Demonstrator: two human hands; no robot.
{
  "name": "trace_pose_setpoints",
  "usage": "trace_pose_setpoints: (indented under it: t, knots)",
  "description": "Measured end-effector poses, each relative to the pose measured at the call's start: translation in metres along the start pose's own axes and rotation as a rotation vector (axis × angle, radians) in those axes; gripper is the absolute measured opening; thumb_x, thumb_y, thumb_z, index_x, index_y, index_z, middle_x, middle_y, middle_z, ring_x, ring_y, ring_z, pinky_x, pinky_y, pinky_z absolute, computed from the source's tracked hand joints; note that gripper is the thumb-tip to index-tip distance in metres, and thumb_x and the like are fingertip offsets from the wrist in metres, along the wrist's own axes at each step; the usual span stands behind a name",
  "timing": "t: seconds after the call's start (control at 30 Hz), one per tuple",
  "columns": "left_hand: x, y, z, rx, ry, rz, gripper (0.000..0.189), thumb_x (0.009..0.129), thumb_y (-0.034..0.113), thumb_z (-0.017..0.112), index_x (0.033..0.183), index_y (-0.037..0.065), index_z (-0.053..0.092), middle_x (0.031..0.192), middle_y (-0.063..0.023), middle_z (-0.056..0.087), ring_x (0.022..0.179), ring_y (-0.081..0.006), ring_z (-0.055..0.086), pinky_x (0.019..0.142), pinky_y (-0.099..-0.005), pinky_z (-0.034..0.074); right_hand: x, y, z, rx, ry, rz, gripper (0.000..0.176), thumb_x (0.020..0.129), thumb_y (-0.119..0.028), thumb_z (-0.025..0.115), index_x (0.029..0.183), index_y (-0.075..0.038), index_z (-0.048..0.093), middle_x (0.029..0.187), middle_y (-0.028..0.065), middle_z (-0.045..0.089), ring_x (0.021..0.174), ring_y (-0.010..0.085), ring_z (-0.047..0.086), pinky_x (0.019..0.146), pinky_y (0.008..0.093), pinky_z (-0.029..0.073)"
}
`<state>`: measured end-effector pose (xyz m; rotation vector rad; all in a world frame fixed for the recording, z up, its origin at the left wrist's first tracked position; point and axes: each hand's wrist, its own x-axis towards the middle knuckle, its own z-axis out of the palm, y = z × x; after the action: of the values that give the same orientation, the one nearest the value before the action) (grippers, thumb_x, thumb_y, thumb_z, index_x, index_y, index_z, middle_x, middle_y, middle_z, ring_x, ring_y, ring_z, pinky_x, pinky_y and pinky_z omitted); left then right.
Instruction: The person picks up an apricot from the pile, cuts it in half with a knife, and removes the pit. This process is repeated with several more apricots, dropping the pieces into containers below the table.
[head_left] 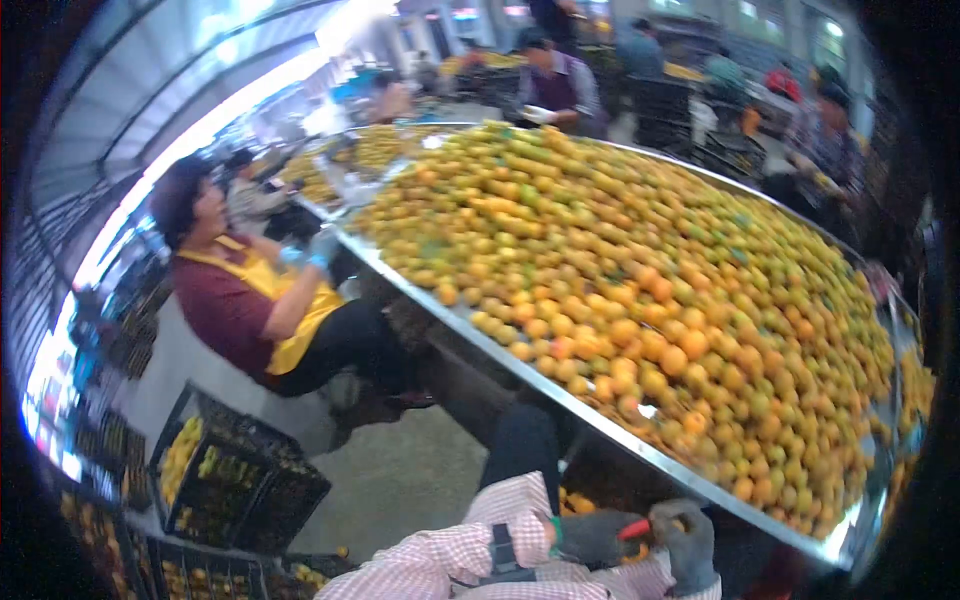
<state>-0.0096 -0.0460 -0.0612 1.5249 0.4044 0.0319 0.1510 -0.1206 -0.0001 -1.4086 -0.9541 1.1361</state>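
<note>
My left hand (592, 536), in a dark grey glove, is closed near the table's lower edge. Beside it, my right hand (686, 540), gloved in grey, has its fingers curled in. A small red object (634, 529) shows between the two hands, with a bit of orange just below it. What each hand grips is too small and blurred to make out. Above them, a large metal-rimmed table (640, 448) bears a heap of yellow-orange and green round fruit (640, 290).
A person in a yellow apron (290, 300) sits at the table's left side. Black crates (270, 490) with fruit stand at the lower left. Another person (560, 85) is across the table; several more people and stacked crates (660, 110) are behind.
</note>
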Motion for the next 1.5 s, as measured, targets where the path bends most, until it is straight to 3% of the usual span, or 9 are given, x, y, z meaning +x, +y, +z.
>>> trace_pose_setpoints:
  t: [0.17, 0.23, 0.3, 0.37, 0.4, 0.57, 0.63, 0.9, 1.5]
  knots:
    - [-0.024, 0.023, 0.005, 0.12, 0.207, -0.005, 0.04, 0.079, 0.026, 0.062, 0.111, 0.005, 0.049, 0.098, -0.0172, 0.06, 0.093, -0.0259, 0.059, 0.075, -0.0383, 0.046, -0.022, -0.013, 0.004, -0.178, -0.176, -0.151, 0.017, 0.084, -0.006, 0.061, 0.101, -0.002, 0.058, 0.092, 0.0074, 0.06, 0.082, 0.0158, 0.06, 0.074, 0.0284, 0.048]
    - [-0.017, 0.016, 0.0, 0.153, 0.262, 0.109, 0.039, 0.079, 0.026, 0.063, 0.108, 0.005, 0.049, 0.097, -0.0169, 0.06, 0.093, -0.0261, 0.059, 0.076, -0.0388, 0.046, -0.03, -0.018, 0.013, 0.077, -0.096, 0.054, 0.024, 0.079, -0.001, 0.06, 0.102, -0.003, 0.055, 0.095, 0.0069, 0.057, 0.085, 0.0169, 0.058, 0.072, 0.0291, 0.047]
    - [-0.017, 0.009, 0.003, 0.302, 0.348, 0.262, 0.033, 0.082, 0.025, 0.062, 0.107, 0.006, 0.051, 0.098, -0.0127, 0.059, 0.091, -0.0227, 0.057, 0.079, -0.0368, 0.045, -0.009, 0.079, 0.004, -0.19, 0.143, -0.438, 0.032, 0.075, -0.016, 0.07, 0.1, -0.003, 0.054, 0.092, 0.0072, 0.055, 0.085, 0.0159, 0.055, 0.071, 0.0283, 0.047]
    - [-0.016, 0.026, 0.018, 0.228, 0.336, 0.249, 0.031, 0.083, 0.024, 0.063, 0.107, 0.008, 0.054, 0.098, -0.01, 0.058, 0.088, -0.0214, 0.057, 0.081, -0.0349, 0.044, -0.022, 0.001, 0.018, 0.166, 0.114, -0.252, 0.046, 0.07, -0.016, 0.076, 0.106, -0.004, 0.049, 0.099, 0.0081, 0.051, 0.092, 0.0187, 0.054, 0.082, 0.0328, 0.047]
    - [-0.024, 0.04, 0.003, 0.095, 0.349, 0.166, 0.033, 0.081, 0.024, 0.066, 0.106, 0.007, 0.053, 0.097, -0.0112, 0.058, 0.088, -0.0237, 0.057, 0.081, -0.0354, 0.044, -0.023, -0.006, 0.014, 0.404, 0.07, -0.145, 0.056, 0.061, -0.007, 0.077, 0.108, 0.002, 0.049, 0.107, 0.0166, 0.055, 0.097, 0.0239, 0.056, 0.084, 0.0371, 0.048]
    - [-0.032, 0.067, -0.001, 0.381, 0.38, 0.143, 0.04, 0.081, 0.028, 0.065, 0.108, 0.006, 0.046, 0.09, -0.0195, 0.061, 0.086, -0.0336, 0.063, 0.069, -0.0394, 0.049, -0.033, -0.004, 0.007, 0.881, -0.093, 0.028, 0.064, 0.063, -0.001, 0.077, 0.119, 0.001, 0.047, 0.122, 0.0148, 0.05, 0.113, 0.026, 0.051, 0.095, 0.0371, 0.044]
    - [-0.034, 0.066, 0.002, 0.36, 0.324, -0.05, 0.039, 0.08, 0.019, 0.068, 0.11, 0.005, 0.049, 0.091, -0.0143, 0.059, 0.085, -0.0302, 0.061, 0.073, -0.0369, 0.048, -0.034, 0.01, 0.006, 0.823, -0.084, 0.033, 0.066, 0.061, 0.003, 0.076, 0.121, -0.002, 0.047, 0.122, 0.013, 0.05, 0.114, 0.0252, 0.05, 0.097, 0.0387, 0.042]
    - [-0.043, 0.076, 0.011, 0.454, 0.328, 0.061, 0.038, 0.081, 0.02, 0.065, 0.11, 0.003, 0.049, 0.088, -0.02, 0.061, 0.084, -0.0374, 0.061, 0.068, -0.0413, 0.049, -0.045, -0.002, 0.014, 0.322, -0.079, -0.033, 0.059, 0.066, 0.001, 0.074, 0.117, -0.002, 0.047, 0.114, 0.0074, 0.051, 0.108, 0.0163, 0.05, 0.095, 0.0311, 0.041]
    - [-0.042, 0.031, 0.01, 0.442, 0.228, 0.013, 0.042, 0.081, 0.025, 0.061, 0.114, 0.005, 0.044, 0.086, -0.0249, 0.061, 0.08, -0.0406, 0.061, 0.065, -0.0456, 0.048, -0.054, 0.026, 0.031, 0.273, 0.07, 0.039, 0.057, 0.064, 0.001, 0.072, 0.116, -0.004, 0.047, 0.108, 0.0056, 0.052, 0.101, 0.0163, 0.051, 0.09, 0.029, 0.042]
